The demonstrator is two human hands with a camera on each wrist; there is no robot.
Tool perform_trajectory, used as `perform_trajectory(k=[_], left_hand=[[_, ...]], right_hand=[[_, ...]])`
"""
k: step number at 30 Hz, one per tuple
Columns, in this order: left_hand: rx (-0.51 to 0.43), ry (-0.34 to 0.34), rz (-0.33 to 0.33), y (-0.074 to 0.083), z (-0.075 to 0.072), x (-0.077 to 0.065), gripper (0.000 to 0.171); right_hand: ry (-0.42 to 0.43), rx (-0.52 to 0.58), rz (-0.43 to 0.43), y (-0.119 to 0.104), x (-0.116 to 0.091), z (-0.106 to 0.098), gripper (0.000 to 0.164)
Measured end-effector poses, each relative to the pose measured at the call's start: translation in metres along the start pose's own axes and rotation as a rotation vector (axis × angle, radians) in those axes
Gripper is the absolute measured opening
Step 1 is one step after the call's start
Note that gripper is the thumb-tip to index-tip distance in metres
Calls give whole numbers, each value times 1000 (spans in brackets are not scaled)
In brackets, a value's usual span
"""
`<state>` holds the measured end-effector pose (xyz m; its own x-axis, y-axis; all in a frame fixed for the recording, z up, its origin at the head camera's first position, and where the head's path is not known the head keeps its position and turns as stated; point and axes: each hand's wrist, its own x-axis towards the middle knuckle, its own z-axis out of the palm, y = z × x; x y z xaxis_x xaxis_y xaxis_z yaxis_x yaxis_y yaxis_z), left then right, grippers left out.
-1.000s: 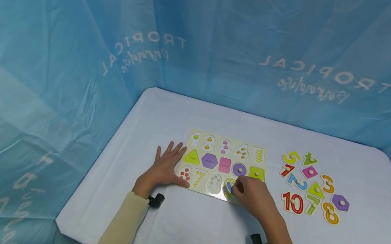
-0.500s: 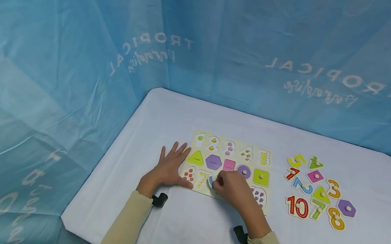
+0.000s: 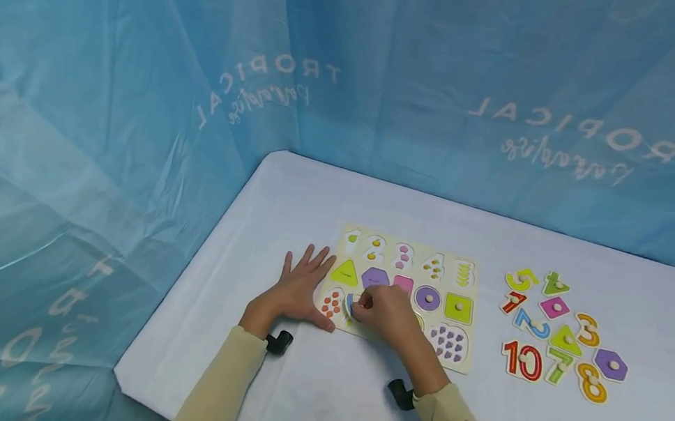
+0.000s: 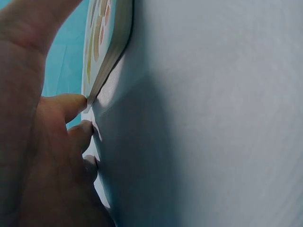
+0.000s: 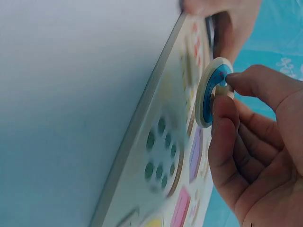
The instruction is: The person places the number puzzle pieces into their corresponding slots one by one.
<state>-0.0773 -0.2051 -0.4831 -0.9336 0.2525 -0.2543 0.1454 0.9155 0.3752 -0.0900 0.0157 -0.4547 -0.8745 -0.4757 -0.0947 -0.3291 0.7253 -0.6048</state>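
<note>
A cream puzzle board (image 3: 445, 287) with fruit-printed number recesses lies on the white table. Over its lower left part, my right hand (image 3: 388, 315) pinches a blue curved number piece (image 5: 213, 90) between thumb and fingers. In the right wrist view the piece is tilted on edge above the board, and fingers hide part of its face. My left hand (image 3: 302, 294) lies with fingers spread at the board's left edge. The left wrist view shows a fingertip (image 4: 75, 104) at the board's corner. A purple circle (image 3: 428, 298) and a green square (image 3: 458, 308) sit in the middle row.
Right of the board lie loose knobbed pieces: a red 10 (image 3: 522, 360), an orange 8 (image 3: 591, 382), a purple hexagon (image 3: 611, 365), a green triangle (image 3: 565, 340) and several other numbers. A blue printed sheet (image 3: 419, 108) hangs behind the table.
My right hand has carried the blue number piece leftward across the board's bottom row, from near its right end to near the left. The left hand keeps its place on the board's edge.
</note>
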Motion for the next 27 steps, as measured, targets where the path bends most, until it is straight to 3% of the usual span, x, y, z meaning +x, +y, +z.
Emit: perform_trajectory(k=[3, 12, 18, 27], left_hand=[[-4, -19, -5, -1, 2, -2, 137], [6, -23, 3, -4, 2, -4, 137], [-16, -15, 24, -2, 0, -1, 135], [-3, -28, 12, -4, 0, 2, 136]], right_hand=[[-24, 38, 33, -6, 2, 5, 15], [-38, 10, 64, -21, 12, 15, 20], [10, 58, 90, -31, 21, 17, 30], [1, 76, 152, -39, 26, 20, 34]])
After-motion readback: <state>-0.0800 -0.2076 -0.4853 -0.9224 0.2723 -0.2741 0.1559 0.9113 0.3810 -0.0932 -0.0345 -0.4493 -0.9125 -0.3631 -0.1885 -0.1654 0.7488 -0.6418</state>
